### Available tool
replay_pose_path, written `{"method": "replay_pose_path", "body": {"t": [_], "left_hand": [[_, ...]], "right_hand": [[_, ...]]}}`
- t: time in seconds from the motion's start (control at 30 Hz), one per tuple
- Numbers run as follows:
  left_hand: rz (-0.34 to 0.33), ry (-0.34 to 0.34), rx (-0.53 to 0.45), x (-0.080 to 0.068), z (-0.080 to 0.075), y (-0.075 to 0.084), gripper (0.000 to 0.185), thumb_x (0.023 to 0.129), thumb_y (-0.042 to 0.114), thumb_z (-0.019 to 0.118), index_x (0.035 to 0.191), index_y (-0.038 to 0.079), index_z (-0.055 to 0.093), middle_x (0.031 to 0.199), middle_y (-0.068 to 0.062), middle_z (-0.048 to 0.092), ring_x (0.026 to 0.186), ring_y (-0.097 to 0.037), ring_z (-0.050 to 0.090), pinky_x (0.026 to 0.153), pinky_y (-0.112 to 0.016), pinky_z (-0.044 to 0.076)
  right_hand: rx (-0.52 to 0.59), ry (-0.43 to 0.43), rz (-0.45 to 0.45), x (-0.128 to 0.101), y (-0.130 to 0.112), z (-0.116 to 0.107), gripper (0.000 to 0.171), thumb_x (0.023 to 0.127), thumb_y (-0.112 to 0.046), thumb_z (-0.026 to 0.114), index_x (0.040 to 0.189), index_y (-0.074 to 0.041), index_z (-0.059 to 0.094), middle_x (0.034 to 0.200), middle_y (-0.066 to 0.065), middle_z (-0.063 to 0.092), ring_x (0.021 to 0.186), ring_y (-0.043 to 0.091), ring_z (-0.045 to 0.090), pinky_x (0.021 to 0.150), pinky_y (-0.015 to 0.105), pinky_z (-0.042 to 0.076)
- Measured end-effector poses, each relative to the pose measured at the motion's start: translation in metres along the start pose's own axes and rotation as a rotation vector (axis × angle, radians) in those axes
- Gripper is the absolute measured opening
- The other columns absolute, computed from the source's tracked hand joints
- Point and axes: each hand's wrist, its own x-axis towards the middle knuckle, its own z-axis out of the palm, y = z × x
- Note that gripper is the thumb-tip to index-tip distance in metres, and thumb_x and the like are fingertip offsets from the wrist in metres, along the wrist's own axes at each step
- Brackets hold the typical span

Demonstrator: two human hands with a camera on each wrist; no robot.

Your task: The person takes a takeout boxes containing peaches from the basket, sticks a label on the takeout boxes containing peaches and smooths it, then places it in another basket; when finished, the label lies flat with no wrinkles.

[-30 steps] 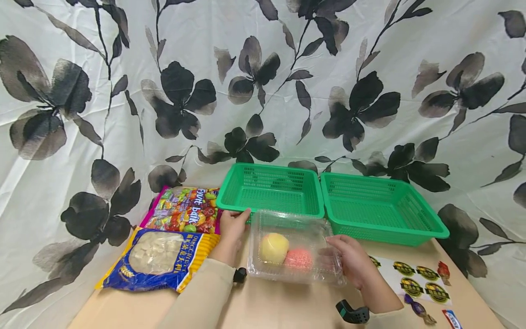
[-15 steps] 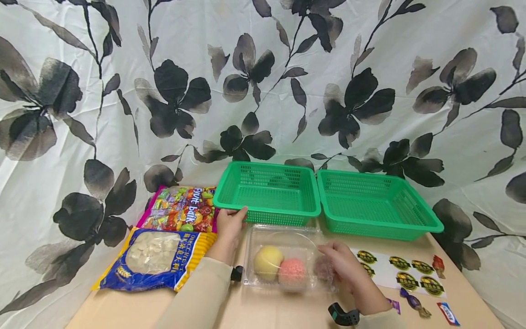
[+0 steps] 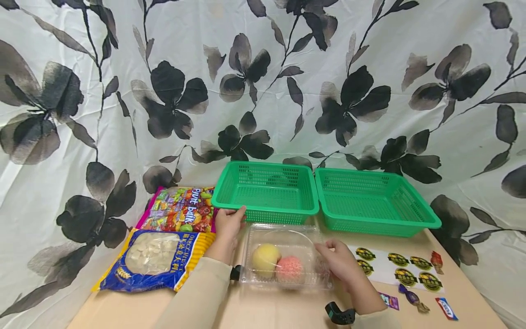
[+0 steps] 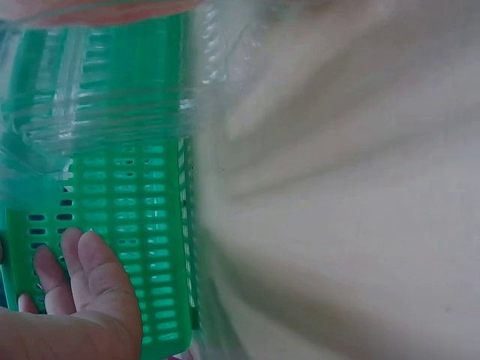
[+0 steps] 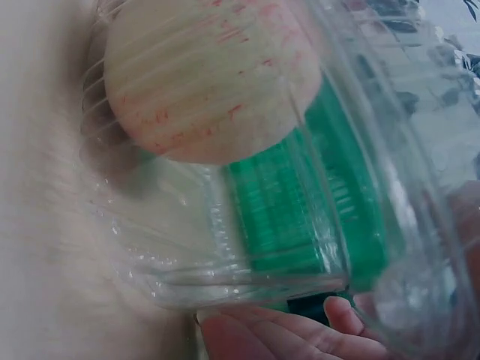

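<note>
Where floral cloth point(image 3: 263, 68) drapes, tan tabletop point(image 3: 123, 310).

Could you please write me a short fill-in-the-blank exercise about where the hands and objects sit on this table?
1. The left hand touches the rim of a ____ basket.
2. The clear plastic box contains a yellowish ball and a ____ ball.
3. The right hand grips the box's ____ end.
4. The number of baskets standing side by side is ____.

Missing words: green; pink; right; two
</note>
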Motion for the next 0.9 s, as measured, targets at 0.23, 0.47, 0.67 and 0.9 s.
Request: {"method": "replay_pose_path", "body": {"t": [0.23, 0.47, 0.67, 0.9], "left_hand": [[-0.009, -0.004, 0.014, -0.004, -0.001, 0.002, 0.039, 0.097, 0.025, 0.073, 0.117, -0.002, 0.054, 0.102, -0.013, 0.061, 0.086, -0.021, 0.068, 0.085, -0.04, 0.061], [-0.013, -0.053, 0.015, -0.008, -0.003, 0.004, 0.04, 0.097, 0.028, 0.072, 0.117, 0.0, 0.053, 0.107, -0.017, 0.063, 0.091, -0.025, 0.07, 0.087, -0.041, 0.06], [-0.024, -0.081, 0.068, -0.011, -0.004, 0.003, 0.043, 0.097, 0.028, 0.072, 0.122, 0.0, 0.052, 0.115, -0.023, 0.064, 0.097, -0.03, 0.072, 0.09, -0.042, 0.06], [0.122, -0.184, 0.38, -0.026, -0.013, 0.007, 0.05, 0.097, 0.037, 0.071, 0.13, 0.003, 0.055, 0.115, -0.018, 0.069, 0.103, -0.032, 0.07, 0.089, -0.045, 0.058]], "right_hand": [[-0.027, 0.016, 0.0, -0.001, -0.001, 0.002, 0.045, 0.101, -0.042, 0.062, 0.111, 0.001, 0.055, 0.084, 0.008, 0.052, 0.06, 0.014, 0.044, 0.047, 0.03, 0.039], [-0.052, 0.035, -0.002, 0.0, -0.002, 0.0, 0.043, 0.102, -0.041, 0.06, 0.108, 0.001, 0.057, 0.087, 0.01, 0.052, 0.069, 0.019, 0.047, 0.052, 0.031, 0.041], [-0.113, 0.052, -0.018, 0.002, -0.004, -0.002, 0.054, 0.101, -0.048, 0.058, 0.115, 0.004, 0.059, 0.105, 0.018, 0.061, 0.087, 0.026, 0.057, 0.059, 0.034, 0.048], [-0.135, 0.003, -0.053, 0.004, -0.01, -0.02, 0.06, 0.102, -0.047, 0.058, 0.127, 0.007, 0.058, 0.107, 0.022, 0.069, 0.087, 0.026, 0.069, 0.069, 0.039, 0.06]]}}
